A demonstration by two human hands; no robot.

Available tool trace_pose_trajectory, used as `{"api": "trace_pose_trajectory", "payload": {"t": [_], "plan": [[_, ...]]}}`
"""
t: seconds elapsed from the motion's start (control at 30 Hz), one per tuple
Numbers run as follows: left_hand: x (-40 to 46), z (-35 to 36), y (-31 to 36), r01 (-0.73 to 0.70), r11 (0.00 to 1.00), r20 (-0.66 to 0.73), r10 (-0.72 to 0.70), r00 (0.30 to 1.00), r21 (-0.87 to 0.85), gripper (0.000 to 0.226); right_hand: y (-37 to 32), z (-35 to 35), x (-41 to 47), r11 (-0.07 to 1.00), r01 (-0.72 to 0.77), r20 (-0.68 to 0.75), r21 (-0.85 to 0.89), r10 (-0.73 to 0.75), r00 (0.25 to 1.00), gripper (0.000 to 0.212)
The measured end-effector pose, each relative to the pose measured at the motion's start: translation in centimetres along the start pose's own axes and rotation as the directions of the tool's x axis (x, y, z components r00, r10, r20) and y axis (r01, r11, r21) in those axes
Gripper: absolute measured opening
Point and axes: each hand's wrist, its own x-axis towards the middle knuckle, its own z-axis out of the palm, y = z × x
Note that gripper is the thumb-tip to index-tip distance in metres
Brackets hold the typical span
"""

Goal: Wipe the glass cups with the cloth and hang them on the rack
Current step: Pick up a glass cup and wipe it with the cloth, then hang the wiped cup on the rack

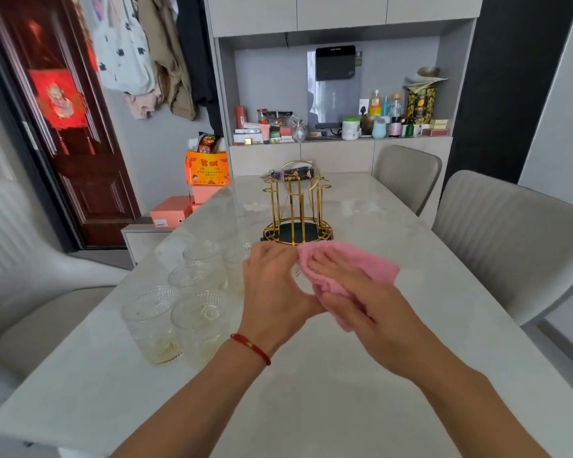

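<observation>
My left hand (273, 285) holds a clear glass cup (300, 276) above the table, just in front of the rack. My right hand (351, 299) grips a pink cloth (351, 266) and presses it against that cup. The cup is mostly hidden between hands and cloth. Several more ribbed glass cups (179, 309) stand in a cluster on the table to the left of my hands. A gold wire cup rack (296, 206) with a dark base stands at the table's centre, with no cups on it.
The pale marble table (344, 375) has grey chairs on the right (510, 246) and a white chair on the left (20, 246). Orange boxes (179, 209) sit beyond the table's left edge. A cluttered shelf (341, 127) lines the back wall.
</observation>
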Motion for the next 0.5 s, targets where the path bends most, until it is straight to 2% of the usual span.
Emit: {"api": "trace_pose_trajectory", "payload": {"t": [0.07, 0.2, 0.3, 0.4, 0.5], "plan": [[0.6, -0.9, -0.1, 0.04, 0.998, 0.027, -0.039, 0.999, -0.041, 0.071, 0.3, -0.8, -0.8, 0.998, 0.062, 0.038, -0.025, -0.061, 0.997, 0.045], [0.9, -1.2, 0.6, -0.038, 0.999, 0.125, 0.04, 0.991, -0.021, 0.062, 1.4, -2.2, -0.2, 0.997, -0.014, -0.123, -0.079, 0.004, 0.992, 0.035], [2.2, -1.7, 0.5, -0.008, 1.0, 0.146, 0.008, 0.989, -0.004, 0.058, 0.6, -1.0, 1.2, 0.997, 0.021, -0.097, -0.073, -0.028, 0.995, 0.041], [3.7, -2.6, -0.1, 0.062, 0.998, 0.21, -0.061, 0.976, 0.003, 0.068, 0.1, -0.9, 1.1, 0.999, 0.026, -0.091, 0.026, -0.023, 0.996, 0.036], [6.0, -2.6, -1.5, 0.094, 0.995, 0.204, -0.097, 0.974, 0.027, 0.064, 1.5, -1.4, 1.9, 0.972, -0.02, -0.287, 0.232, 0.088, 0.954, 0.026]]}}
